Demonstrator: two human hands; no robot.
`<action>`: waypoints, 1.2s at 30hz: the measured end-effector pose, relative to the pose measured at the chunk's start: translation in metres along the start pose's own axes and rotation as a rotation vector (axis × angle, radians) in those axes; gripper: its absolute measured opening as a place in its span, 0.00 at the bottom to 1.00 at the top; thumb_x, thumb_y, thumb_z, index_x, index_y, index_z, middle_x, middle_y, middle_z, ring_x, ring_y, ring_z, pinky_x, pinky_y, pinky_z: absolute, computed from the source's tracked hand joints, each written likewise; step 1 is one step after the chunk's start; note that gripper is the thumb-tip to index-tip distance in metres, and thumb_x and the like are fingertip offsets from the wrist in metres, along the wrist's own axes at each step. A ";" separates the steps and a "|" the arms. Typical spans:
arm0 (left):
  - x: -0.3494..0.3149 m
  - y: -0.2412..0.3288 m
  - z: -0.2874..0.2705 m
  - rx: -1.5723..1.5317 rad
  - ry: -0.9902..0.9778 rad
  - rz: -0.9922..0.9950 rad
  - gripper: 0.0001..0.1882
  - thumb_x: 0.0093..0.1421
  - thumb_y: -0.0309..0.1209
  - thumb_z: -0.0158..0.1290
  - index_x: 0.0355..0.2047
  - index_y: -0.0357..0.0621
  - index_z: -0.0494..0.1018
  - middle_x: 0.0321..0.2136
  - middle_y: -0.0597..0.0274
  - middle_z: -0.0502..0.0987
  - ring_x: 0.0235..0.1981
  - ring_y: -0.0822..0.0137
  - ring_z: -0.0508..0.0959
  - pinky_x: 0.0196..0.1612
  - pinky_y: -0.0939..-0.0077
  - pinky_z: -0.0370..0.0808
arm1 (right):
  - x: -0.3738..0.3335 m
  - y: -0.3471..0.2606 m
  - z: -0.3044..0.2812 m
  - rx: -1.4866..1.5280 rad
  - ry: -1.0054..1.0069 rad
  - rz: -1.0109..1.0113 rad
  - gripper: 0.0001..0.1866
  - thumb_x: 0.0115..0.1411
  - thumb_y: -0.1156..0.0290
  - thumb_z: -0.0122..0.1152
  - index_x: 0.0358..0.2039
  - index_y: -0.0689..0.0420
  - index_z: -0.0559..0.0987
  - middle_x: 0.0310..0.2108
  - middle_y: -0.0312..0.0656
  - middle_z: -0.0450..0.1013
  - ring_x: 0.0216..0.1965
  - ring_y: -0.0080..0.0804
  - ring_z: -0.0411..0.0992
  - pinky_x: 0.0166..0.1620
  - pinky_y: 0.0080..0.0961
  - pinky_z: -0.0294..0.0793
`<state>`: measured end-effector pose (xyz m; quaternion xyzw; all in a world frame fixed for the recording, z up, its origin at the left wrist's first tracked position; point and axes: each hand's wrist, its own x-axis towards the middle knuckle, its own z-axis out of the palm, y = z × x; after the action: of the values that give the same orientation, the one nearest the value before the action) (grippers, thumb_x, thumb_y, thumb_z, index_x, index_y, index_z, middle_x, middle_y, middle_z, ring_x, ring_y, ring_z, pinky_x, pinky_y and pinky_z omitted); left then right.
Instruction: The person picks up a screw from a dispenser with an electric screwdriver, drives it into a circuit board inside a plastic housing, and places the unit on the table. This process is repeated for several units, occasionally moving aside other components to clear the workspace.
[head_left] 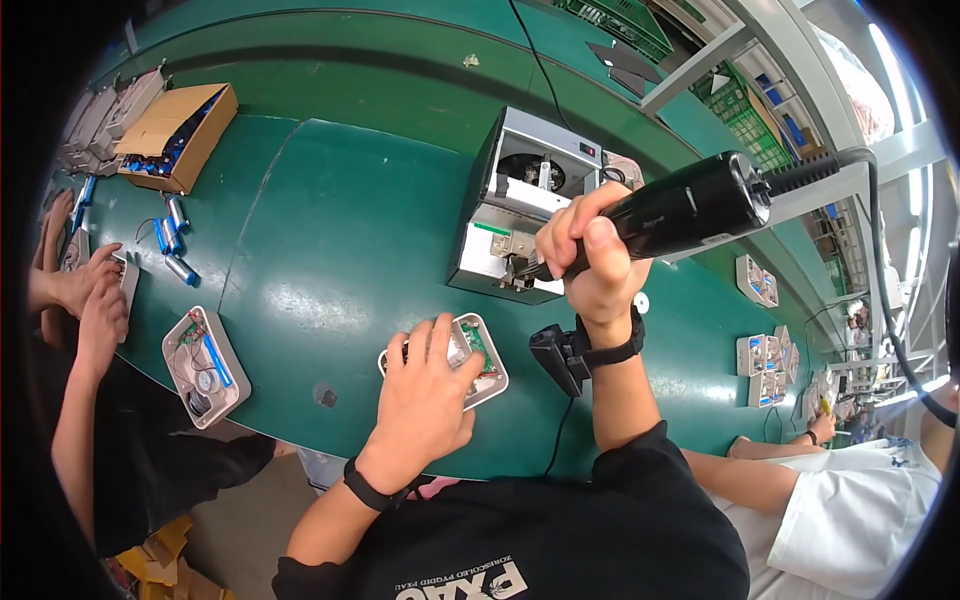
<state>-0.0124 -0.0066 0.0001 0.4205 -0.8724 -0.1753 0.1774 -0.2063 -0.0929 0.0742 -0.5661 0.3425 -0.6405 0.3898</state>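
My right hand (603, 262) is wrapped round a black electric screwdriver (690, 208), raised over the bench. Its tip points down and left at the front of a screw feeder (486, 262), a grey and black box with its top open. Whether the bit touches the feeder is hidden by my fingers. My left hand (425, 385) grips a white plastic housing (497, 388) lying on the green bench, fingers over its top. A green circuit board (480, 350) shows inside the housing, and my palm covers the left part.
At left another open housing (232, 400) holds wires and a blue cell. Blue battery cells (172, 240) lie near a cardboard box (195, 140). Co-workers' hands (95, 290) work at far left. More housings (765, 358) stand at right. The screwdriver's cable (873, 230) hangs at right.
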 end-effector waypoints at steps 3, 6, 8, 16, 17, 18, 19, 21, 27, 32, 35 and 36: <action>0.000 -0.001 -0.001 0.001 -0.010 -0.001 0.29 0.39 0.32 0.68 0.46 0.50 0.78 0.60 0.39 0.64 0.60 0.42 0.65 0.61 0.46 0.61 | 0.000 -0.001 0.003 -0.019 -0.027 0.000 0.17 0.62 0.58 0.59 0.29 0.58 0.66 0.15 0.39 0.63 0.13 0.27 0.60 0.22 0.29 0.67; -0.001 -0.001 0.000 -0.001 -0.004 -0.008 0.29 0.39 0.32 0.67 0.46 0.50 0.78 0.60 0.39 0.64 0.60 0.42 0.65 0.61 0.46 0.61 | 0.002 -0.003 0.003 0.026 -0.016 0.056 0.17 0.62 0.59 0.59 0.28 0.58 0.67 0.15 0.39 0.63 0.13 0.27 0.60 0.22 0.28 0.66; -0.002 -0.001 0.002 0.010 0.000 -0.006 0.28 0.39 0.32 0.67 0.46 0.50 0.78 0.60 0.40 0.64 0.60 0.43 0.65 0.61 0.46 0.61 | -0.005 -0.001 0.002 0.036 -0.020 0.103 0.18 0.62 0.58 0.60 0.28 0.58 0.67 0.15 0.39 0.63 0.13 0.26 0.60 0.22 0.28 0.66; -0.003 -0.001 -0.001 0.008 -0.022 -0.024 0.29 0.41 0.33 0.67 0.48 0.51 0.78 0.61 0.41 0.64 0.60 0.43 0.65 0.62 0.45 0.61 | -0.026 0.000 0.006 0.197 -0.115 0.085 0.20 0.61 0.55 0.64 0.29 0.57 0.68 0.15 0.37 0.63 0.13 0.26 0.60 0.21 0.28 0.66; -0.003 -0.001 -0.001 0.008 -0.030 -0.031 0.29 0.41 0.33 0.67 0.48 0.51 0.78 0.61 0.42 0.64 0.60 0.42 0.65 0.62 0.45 0.61 | -0.029 0.002 0.011 0.219 -0.129 0.083 0.20 0.61 0.55 0.65 0.29 0.57 0.68 0.15 0.37 0.63 0.14 0.26 0.61 0.21 0.28 0.66; -0.002 -0.001 -0.001 0.009 -0.034 -0.032 0.29 0.41 0.33 0.67 0.48 0.51 0.78 0.61 0.42 0.64 0.60 0.42 0.65 0.62 0.45 0.61 | -0.032 0.004 0.015 0.242 -0.143 0.081 0.20 0.60 0.55 0.66 0.29 0.57 0.68 0.15 0.37 0.64 0.14 0.26 0.61 0.21 0.28 0.66; -0.002 -0.001 -0.001 0.011 -0.035 -0.030 0.29 0.41 0.33 0.66 0.49 0.51 0.78 0.61 0.41 0.64 0.60 0.42 0.65 0.62 0.45 0.61 | -0.034 0.007 0.018 0.244 -0.141 0.083 0.20 0.60 0.55 0.66 0.29 0.57 0.68 0.15 0.37 0.64 0.14 0.26 0.61 0.21 0.28 0.66; -0.001 -0.001 -0.001 0.014 -0.037 -0.028 0.30 0.42 0.33 0.66 0.50 0.51 0.78 0.61 0.41 0.64 0.61 0.42 0.65 0.62 0.44 0.61 | -0.038 0.012 0.023 0.230 -0.155 0.086 0.20 0.59 0.58 0.67 0.29 0.58 0.68 0.15 0.37 0.64 0.14 0.25 0.61 0.21 0.27 0.66; 0.000 0.001 0.000 0.039 -0.004 -0.030 0.28 0.41 0.33 0.67 0.47 0.48 0.80 0.59 0.42 0.66 0.60 0.47 0.67 0.62 0.48 0.63 | -0.046 0.035 0.023 0.104 -0.211 0.043 0.17 0.59 0.63 0.66 0.28 0.59 0.67 0.16 0.37 0.64 0.15 0.24 0.60 0.21 0.24 0.65; 0.000 0.001 0.000 0.031 -0.006 -0.029 0.28 0.42 0.33 0.66 0.47 0.48 0.80 0.60 0.42 0.66 0.60 0.46 0.67 0.62 0.48 0.62 | -0.047 0.041 0.022 0.109 -0.225 0.080 0.16 0.59 0.67 0.64 0.28 0.60 0.66 0.17 0.37 0.63 0.16 0.23 0.60 0.21 0.23 0.64; 0.000 0.001 0.000 0.028 -0.013 -0.030 0.28 0.42 0.33 0.66 0.47 0.48 0.80 0.60 0.42 0.66 0.60 0.46 0.67 0.62 0.48 0.62 | -0.048 0.042 0.022 0.121 -0.235 0.072 0.16 0.58 0.67 0.65 0.28 0.61 0.66 0.17 0.37 0.64 0.17 0.23 0.61 0.21 0.23 0.64; 0.000 0.000 0.000 0.028 -0.018 -0.033 0.28 0.42 0.33 0.66 0.47 0.48 0.80 0.60 0.42 0.66 0.60 0.46 0.67 0.62 0.48 0.62 | -0.049 0.044 0.024 0.111 -0.228 0.073 0.16 0.58 0.67 0.65 0.28 0.61 0.66 0.17 0.37 0.64 0.17 0.23 0.61 0.21 0.22 0.64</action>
<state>-0.0127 -0.0062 0.0002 0.4358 -0.8692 -0.1697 0.1606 -0.1751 -0.0697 0.0154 -0.6000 0.2805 -0.5752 0.4801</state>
